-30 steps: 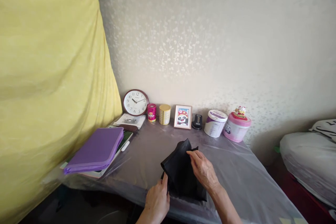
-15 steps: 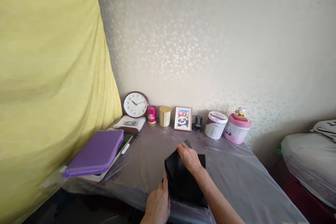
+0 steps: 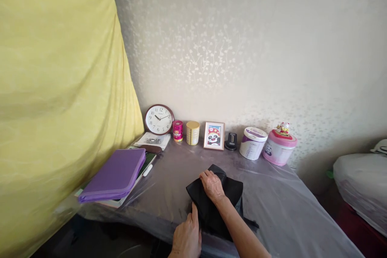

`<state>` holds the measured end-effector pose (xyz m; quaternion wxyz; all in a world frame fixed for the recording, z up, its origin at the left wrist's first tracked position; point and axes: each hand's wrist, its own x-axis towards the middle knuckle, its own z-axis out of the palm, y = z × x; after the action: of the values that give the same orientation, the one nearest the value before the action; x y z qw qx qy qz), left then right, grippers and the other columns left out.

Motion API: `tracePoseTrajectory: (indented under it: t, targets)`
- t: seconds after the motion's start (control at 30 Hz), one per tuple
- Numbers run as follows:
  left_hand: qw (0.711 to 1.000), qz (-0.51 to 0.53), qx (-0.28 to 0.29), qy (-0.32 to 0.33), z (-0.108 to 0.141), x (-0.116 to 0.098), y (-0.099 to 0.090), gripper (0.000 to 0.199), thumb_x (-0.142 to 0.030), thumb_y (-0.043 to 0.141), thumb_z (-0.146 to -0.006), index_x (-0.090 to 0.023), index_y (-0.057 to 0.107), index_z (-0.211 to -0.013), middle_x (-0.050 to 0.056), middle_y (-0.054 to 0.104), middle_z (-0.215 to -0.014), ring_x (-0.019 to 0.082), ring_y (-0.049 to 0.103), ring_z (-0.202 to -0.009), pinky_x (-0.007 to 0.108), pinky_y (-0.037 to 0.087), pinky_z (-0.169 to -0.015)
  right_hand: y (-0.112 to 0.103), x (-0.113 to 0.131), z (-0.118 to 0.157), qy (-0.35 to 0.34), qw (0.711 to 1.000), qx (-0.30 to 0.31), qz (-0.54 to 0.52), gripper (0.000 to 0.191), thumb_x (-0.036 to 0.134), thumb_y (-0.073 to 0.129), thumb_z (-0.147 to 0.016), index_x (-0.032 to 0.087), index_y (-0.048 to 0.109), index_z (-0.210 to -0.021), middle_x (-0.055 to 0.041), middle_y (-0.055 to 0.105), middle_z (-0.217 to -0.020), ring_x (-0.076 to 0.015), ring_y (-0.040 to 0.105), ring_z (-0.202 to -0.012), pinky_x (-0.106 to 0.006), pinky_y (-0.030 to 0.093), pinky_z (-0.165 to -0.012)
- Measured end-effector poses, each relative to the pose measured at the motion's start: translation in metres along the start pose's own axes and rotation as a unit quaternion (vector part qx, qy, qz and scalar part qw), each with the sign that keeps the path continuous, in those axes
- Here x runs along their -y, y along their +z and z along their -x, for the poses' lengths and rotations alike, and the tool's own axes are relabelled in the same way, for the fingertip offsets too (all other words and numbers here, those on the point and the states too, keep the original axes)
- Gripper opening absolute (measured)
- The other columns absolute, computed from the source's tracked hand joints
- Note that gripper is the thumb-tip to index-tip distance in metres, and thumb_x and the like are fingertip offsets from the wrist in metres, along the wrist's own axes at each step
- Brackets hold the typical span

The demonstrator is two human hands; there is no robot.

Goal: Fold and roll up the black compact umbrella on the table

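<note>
A black cloth-like item (image 3: 232, 191) lies near the front edge of the table, its folds spread and a dark strap or strip sticking out at its right. My right hand (image 3: 211, 185) is on top of it, fingers curled over its upper left part. My left hand (image 3: 189, 229) grips the item's lower left edge, thumb or index finger pointing up along it. What lies under the fabric is hidden.
On the left lie a purple folder (image 3: 113, 173) on papers and a white pen-like object (image 3: 148, 170). Along the wall stand a clock (image 3: 159, 119), pink tin (image 3: 178, 131), yellow tin (image 3: 192, 133), framed panda picture (image 3: 214, 135), black stand (image 3: 231, 142) and two tubs (image 3: 253, 144).
The black item has opened out wider, with a strip now showing at its right. My right hand has shifted slightly left and down with its fabric. The view has turned slightly left.
</note>
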<state>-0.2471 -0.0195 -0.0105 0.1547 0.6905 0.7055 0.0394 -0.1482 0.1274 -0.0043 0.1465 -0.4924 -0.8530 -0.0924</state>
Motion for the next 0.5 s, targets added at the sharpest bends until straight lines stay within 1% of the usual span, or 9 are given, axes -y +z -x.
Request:
tracePoseTrajectory:
  t: [0.07,0.13,0.17,0.23,0.3,0.33,0.4,0.5]
  targets:
    - [1.0,0.005,-0.029,0.001,0.001,0.004,0.001,0.061,-0.016,0.042,-0.081,-0.012,0.023,-0.138,0.016,0.053,-0.121,0.023,0.058,-0.1,0.03,0.045,-0.08,0.0,0.0,0.0,-0.002,1.0,0.001,-0.004,0.017,0.024,0.042,-0.091,0.023,0.058,-0.088,-0.0019,0.061,-0.086,-0.0166,0.055,-0.082,-0.026,0.039,-0.067]
    - [0.997,0.007,-0.08,0.01,0.001,0.007,-0.002,0.055,-0.021,0.042,-0.082,-0.015,0.031,-0.135,0.014,0.048,-0.128,0.025,0.051,-0.111,0.035,0.043,-0.088,0.0,0.0,-0.001,-0.003,1.0,0.001,-0.007,0.017,0.024,0.042,-0.091,0.023,0.058,-0.087,-0.0019,0.061,-0.086,-0.0164,0.055,-0.082,-0.025,0.038,-0.067]
    - [0.994,0.009,-0.106,0.03,0.0,0.008,-0.003,0.053,-0.024,0.042,-0.082,-0.018,0.035,-0.133,0.012,0.045,-0.132,0.026,0.046,-0.116,0.038,0.04,-0.093,0.0,0.0,-0.001,-0.003,1.0,0.0,-0.008,0.017,0.024,0.041,-0.091,0.023,0.058,-0.087,-0.0019,0.061,-0.085,-0.0164,0.055,-0.082,-0.025,0.038,-0.067]
    - [0.986,0.018,-0.134,0.098,-0.004,0.011,-0.006,0.051,-0.029,0.044,-0.081,-0.026,0.037,-0.132,0.007,0.037,-0.14,0.026,0.038,-0.124,0.042,0.031,-0.102,0.001,0.0,-0.001,-0.002,1.0,-0.002,-0.01,0.018,0.023,0.041,-0.09,0.023,0.059,-0.087,-0.002,0.061,-0.086,-0.0164,0.055,-0.082,-0.025,0.038,-0.067]
    - [0.976,0.029,-0.128,0.172,-0.011,0.013,-0.004,0.057,-0.03,0.046,-0.08,-0.031,0.031,-0.135,0.002,0.026,-0.146,0.025,0.029,-0.13,0.044,0.023,-0.107,0.002,0.0,-0.001,-0.001,1.0,-0.004,-0.015,0.018,0.022,0.042,-0.09,0.023,0.059,-0.087,-0.0022,0.062,-0.086,-0.0166,0.056,-0.082,-0.026,0.039,-0.067]
    - [0.973,0.034,-0.12,0.194,-0.014,0.014,-0.001,0.06,-0.03,0.046,-0.08,-0.032,0.026,-0.137,0.001,0.023,-0.147,0.025,0.025,-0.132,0.044,0.021,-0.109,0.003,-0.001,-0.001,-0.001,1.0,-0.005,-0.019,0.018,0.022,0.042,-0.09,0.022,0.059,-0.086,-0.0023,0.062,-0.086,-0.0168,0.056,-0.082,-0.026,0.039,-0.068]
    - [0.971,0.042,-0.109,0.207,-0.021,0.015,0.006,0.066,-0.027,0.045,-0.079,-0.031,0.018,-0.139,0.0,0.022,-0.147,0.024,0.022,-0.133,0.045,0.018,-0.11,0.003,-0.001,-0.001,0.001,0.999,-0.01,-0.037,0.017,0.021,0.043,-0.09,0.022,0.06,-0.088,-0.0025,0.063,-0.086,-0.017,0.056,-0.083,-0.026,0.04,-0.07]
    - [0.973,0.039,-0.109,0.201,-0.027,0.015,0.018,0.068,-0.022,0.042,-0.079,-0.029,0.012,-0.14,0.0,0.021,-0.148,0.024,0.018,-0.135,0.047,0.015,-0.111,-0.002,-0.002,0.006,-0.001,0.996,-0.027,-0.086,0.018,0.02,0.042,-0.089,0.021,0.06,-0.092,-0.0026,0.064,-0.087,-0.0166,0.056,-0.084,-0.026,0.041,-0.074]
